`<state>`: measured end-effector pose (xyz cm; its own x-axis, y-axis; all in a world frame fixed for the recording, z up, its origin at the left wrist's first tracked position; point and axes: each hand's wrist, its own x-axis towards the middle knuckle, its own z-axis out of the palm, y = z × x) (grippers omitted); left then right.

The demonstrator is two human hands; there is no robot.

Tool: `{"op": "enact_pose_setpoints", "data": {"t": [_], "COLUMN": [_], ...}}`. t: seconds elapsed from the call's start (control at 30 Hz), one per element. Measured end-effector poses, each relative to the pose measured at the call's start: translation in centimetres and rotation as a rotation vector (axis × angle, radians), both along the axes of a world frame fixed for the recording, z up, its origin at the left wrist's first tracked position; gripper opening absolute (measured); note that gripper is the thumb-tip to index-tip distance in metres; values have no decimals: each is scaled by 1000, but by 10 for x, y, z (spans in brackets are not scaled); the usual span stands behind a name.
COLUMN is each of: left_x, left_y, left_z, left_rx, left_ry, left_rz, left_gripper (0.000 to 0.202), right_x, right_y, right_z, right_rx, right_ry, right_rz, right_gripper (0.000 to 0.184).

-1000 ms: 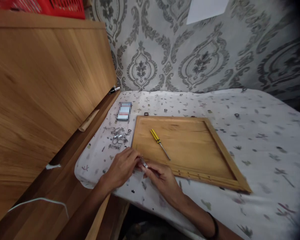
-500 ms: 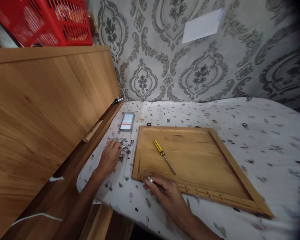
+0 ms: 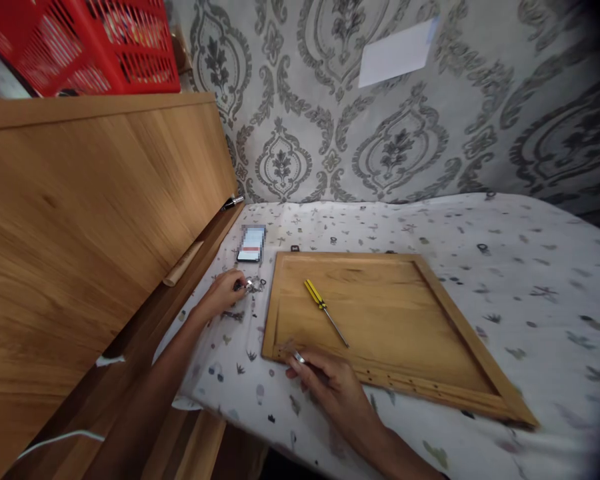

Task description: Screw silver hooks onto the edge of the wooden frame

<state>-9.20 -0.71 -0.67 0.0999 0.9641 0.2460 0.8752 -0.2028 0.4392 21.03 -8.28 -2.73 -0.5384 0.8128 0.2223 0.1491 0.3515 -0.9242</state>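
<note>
Presently, the right hand (image 3: 333, 387) holds a small metal piece (image 3: 299, 358) between its fingers, which are pinched together near the front left corner of the wooden panel (image 3: 380, 313). The left hand (image 3: 224, 293) is at the loose metal parts (image 3: 255, 285) to the left of the panel; its fingers are bent, but I cannot tell whether they grip one. A yellow-handled screwdriver (image 3: 315, 294) lies on the panel, and a phone (image 3: 251, 243) lies on the patterned cloth (image 3: 515, 340).
</note>
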Motion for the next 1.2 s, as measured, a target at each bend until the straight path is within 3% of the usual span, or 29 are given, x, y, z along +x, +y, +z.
{"op": "enact_pose_setpoints", "data": {"t": [0.2, 0.4, 0.53, 0.7, 0.83, 0.97, 1.1, 1.2], "left_x": [-10, -9, -4, -1, -3, -2, 20, 49], "left_y": [16, 13, -5, -47, -73, -79, -84, -91], "left_z": [9, 7, 15, 31, 28, 22, 23, 21], "left_rx": [17, 13, 28, 17, -54, -41, 63, 58], "left_ry": [-36, 2, 51, 113, 151, 179, 180, 75], "left_rz": [18, 30, 35, -1, -43, 2, 17, -110], "left_gripper": [14, 20, 27, 25, 16, 16, 23, 24], "right_x": [2, 1, 2, 3, 2, 0, 17, 56], "right_y": [1, 0, -2, -3, -5, -7, 1, 20], "right_z": [-1, 5, 12, 10, 6, 8, 22, 33], "right_rx": [8, 32, 39, -39, -172, -228, -145, 24], "right_ry": [-2, 27, 14, 39, 94, 165, 208, 97], "right_rz": [9, 20, 60, 66, 73, 77, -62, -297], "right_gripper": [52, 54, 55, 56, 51, 49, 48, 43]}}
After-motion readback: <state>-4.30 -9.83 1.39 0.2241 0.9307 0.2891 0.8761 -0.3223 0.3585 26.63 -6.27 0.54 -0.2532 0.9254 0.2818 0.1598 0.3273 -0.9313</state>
